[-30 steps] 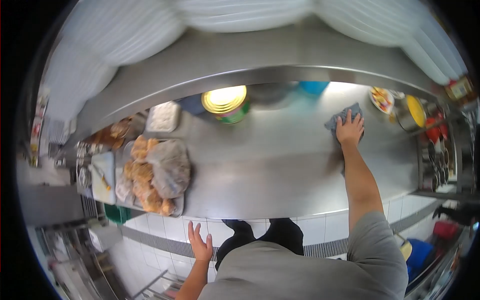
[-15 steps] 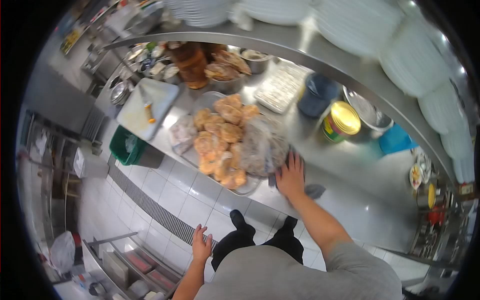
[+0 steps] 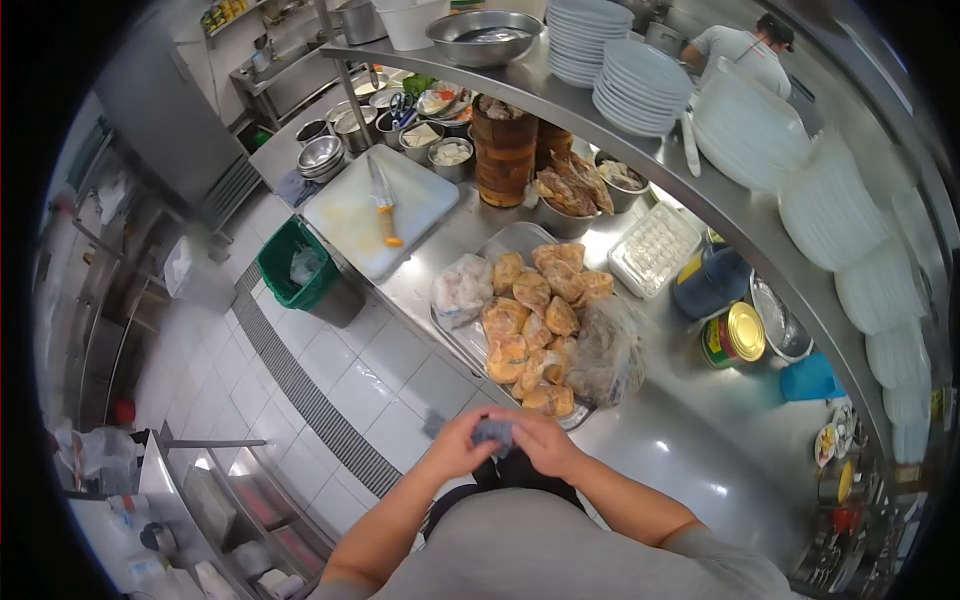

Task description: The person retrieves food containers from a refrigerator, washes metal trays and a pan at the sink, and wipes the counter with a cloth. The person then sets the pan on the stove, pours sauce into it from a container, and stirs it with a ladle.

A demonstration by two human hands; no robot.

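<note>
A grey-blue cloth (image 3: 492, 431) is bunched between my two hands, in front of my body and just off the counter's front edge. My left hand (image 3: 462, 443) grips its left side, and my right hand (image 3: 542, 442) closes on its right side. Beyond them, a metal tray (image 3: 577, 415) on the steel counter holds several bagged orange-brown food portions (image 3: 533, 290). A large clear bag with greyish contents (image 3: 606, 350) lies at the tray's right, and a pale bag (image 3: 463, 290) lies at its left.
A cutting board (image 3: 425, 205) carries a knife (image 3: 385, 210) with an orange handle. Below it stands a green bin (image 3: 300, 265). A big can (image 3: 735, 335) and a blue container (image 3: 811, 379) are farther right. Plates (image 3: 640, 88) fill the overhead shelf (image 3: 690, 190). Another person (image 3: 742, 55) is behind it.
My right hand has left the countertop with the cloth and come in front of my body. My left hand, open before, has come up to meet it. The view has turned left.
</note>
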